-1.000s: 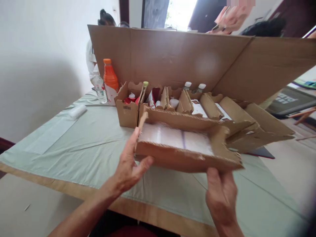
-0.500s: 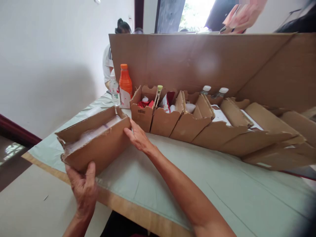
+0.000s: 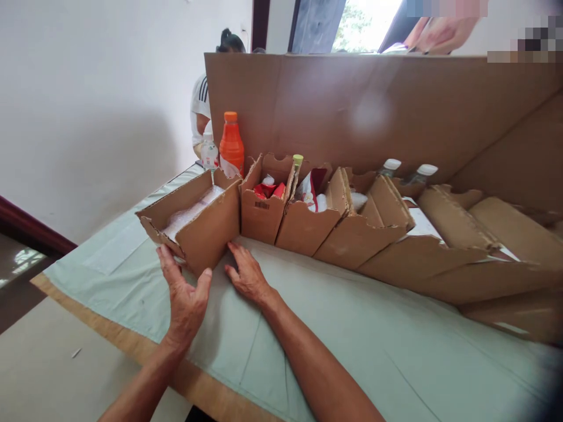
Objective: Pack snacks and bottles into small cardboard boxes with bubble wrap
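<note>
An open-topped cardboard box [image 3: 209, 231] stands at an angle on the cloth, left of the row of similar boxes, with clear bubble-wrapped contents [image 3: 191, 212] inside. My left hand [image 3: 185, 296] cups its near end, fingers against the front face and thumb round the corner by the long side. Low by the box's right side is my right hand [image 3: 248, 272], its fingers stretched out and fingertips close to the bottom edge; nothing is in it. Behind the box stand an orange bottle [image 3: 231, 143] and a clear bottle [image 3: 209, 153].
The neighbouring box [image 3: 263, 218] holds red packets [image 3: 269, 190]; more slanted boxes [image 3: 382, 249] run right, some holding white items. Two white-capped bottles [image 3: 390, 167] show behind them. A tall cardboard panel [image 3: 334, 105] backs the row. A person [image 3: 201, 105] is beyond it.
The box has moved away from me and rightwards, up against the row, and now rests on the cloth. My right hand has slid from its far upper corner down to its lower side.
</note>
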Tool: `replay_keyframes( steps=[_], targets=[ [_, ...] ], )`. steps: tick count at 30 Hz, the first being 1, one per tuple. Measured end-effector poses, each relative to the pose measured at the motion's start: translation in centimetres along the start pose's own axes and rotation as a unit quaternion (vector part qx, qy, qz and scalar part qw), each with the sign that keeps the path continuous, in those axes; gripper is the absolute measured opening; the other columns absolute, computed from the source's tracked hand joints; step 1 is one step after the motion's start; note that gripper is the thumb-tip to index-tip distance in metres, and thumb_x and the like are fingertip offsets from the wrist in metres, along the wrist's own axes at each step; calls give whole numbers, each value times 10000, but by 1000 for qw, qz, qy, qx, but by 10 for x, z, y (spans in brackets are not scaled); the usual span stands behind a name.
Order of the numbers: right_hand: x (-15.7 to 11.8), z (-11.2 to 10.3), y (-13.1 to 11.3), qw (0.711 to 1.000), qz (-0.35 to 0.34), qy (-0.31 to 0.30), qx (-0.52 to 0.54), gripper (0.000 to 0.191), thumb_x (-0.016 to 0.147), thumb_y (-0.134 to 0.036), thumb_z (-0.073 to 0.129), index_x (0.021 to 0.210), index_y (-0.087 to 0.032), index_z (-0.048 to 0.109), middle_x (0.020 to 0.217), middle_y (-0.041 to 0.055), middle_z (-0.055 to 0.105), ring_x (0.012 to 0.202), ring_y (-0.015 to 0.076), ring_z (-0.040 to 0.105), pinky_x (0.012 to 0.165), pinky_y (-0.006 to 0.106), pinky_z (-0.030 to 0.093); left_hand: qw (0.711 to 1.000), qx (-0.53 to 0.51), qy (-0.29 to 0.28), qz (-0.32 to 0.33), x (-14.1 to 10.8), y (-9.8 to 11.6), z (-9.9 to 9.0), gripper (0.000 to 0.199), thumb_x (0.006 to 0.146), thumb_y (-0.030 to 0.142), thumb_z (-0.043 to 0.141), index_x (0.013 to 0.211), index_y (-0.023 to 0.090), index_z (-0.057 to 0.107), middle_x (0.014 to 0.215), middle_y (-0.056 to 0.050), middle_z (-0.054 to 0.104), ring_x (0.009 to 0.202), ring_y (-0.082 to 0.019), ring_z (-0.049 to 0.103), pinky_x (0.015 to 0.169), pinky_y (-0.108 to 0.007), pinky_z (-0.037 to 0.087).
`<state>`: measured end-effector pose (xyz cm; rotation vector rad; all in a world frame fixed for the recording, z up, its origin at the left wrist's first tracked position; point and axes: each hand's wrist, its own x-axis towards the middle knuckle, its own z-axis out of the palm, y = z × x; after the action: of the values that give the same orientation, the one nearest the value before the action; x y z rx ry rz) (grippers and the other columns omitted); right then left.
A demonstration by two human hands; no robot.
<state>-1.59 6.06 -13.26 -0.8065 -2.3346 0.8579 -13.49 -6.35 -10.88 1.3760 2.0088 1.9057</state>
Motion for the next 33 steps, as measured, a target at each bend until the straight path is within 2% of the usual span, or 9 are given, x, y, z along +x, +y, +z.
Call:
replay_keyframes(
  steps=[4,10,16,22,26,28,30,32,33],
  targets=[
    [-2,2,3,1000,-16,8,-5,762,875,-157,629,1590,-134,368,1638,158,378,1500,257,375,1257,455,321,1000,0,6,-12,2,-4,9,1042,860,218,719,1661,313,59,1748,-113,78,1617,-318,125,1277,-534,277],
    [0,4,6,999,12,30,-36,353,899,-129,621,1245,-110,690,1442,179,586,1325,291,533,1162,454,406,998,-5,-61,-12,17,-5,35,956,890,302,702,1655,338,130,1753,-109,51,1618,-331,110,1251,-566,310],
    [-3,0,1,994,48,70,-66,227,968,-136,530,1043,-182,740,1174,105,702,1083,262,606,1002,422,451,990,-35,-136,19,43,-27,63,869,908,370,678,1644,294,222,1765,-121,-37,1623,-344,65,1255,-574,272],
    [1,-4,-3,995,53,51,-72,256,950,-90,504,1037,-153,737,1152,139,713,1086,288,601,993,445,447,967,-1,-253,30,52,-47,60,844,898,517,655,1612,204,329,1759,-152,-65,1620,-340,-23,1293,-574,85],
    [-1,-5,-18,994,58,18,-88,188,948,-108,559,958,-149,742,1059,121,742,1055,272,621,978,410,456,959,-13,-283,7,50,-49,45,917,846,678,660,1581,199,393,1763,-140,-14,1616,-365,-22,1293,-576,42],
    [-8,-6,-26,993,59,0,-97,115,935,-153,631,906,-174,740,1035,77,757,1050,246,634,958,355,467,961,3,-277,0,49,-50,37,895,841,703,669,1565,237,423,1768,-93,54,1617,-372,30,1296,-583,72],
    [-21,-12,-30,993,59,-20,-101,70,907,-213,706,843,-203,733,994,19,767,1019,214,657,892,289,486,962,24,-274,-5,51,-53,32,861,804,681,735,1545,361,434,1770,41,67,1616,-370,66,1290,-601,149],
    [-46,-23,-34,993,28,-83,-76,69,917,-275,726,868,-228,736,996,-32,773,976,173,682,818,236,492,959,42,-282,6,54,-53,31,846,775,698,744,1524,500,405,1749,176,66,1613,-369,105,1275,-613,225],
    [-64,-30,-36,991,2,-120,-58,76,938,-302,712,912,-236,739,1022,-43,776,972,161,691,807,226,492,950,79,-303,0,54,-51,32,820,817,681,712,1538,544,346,1739,216,22,1617,-347,90,1286,-604,198]
  ],
)
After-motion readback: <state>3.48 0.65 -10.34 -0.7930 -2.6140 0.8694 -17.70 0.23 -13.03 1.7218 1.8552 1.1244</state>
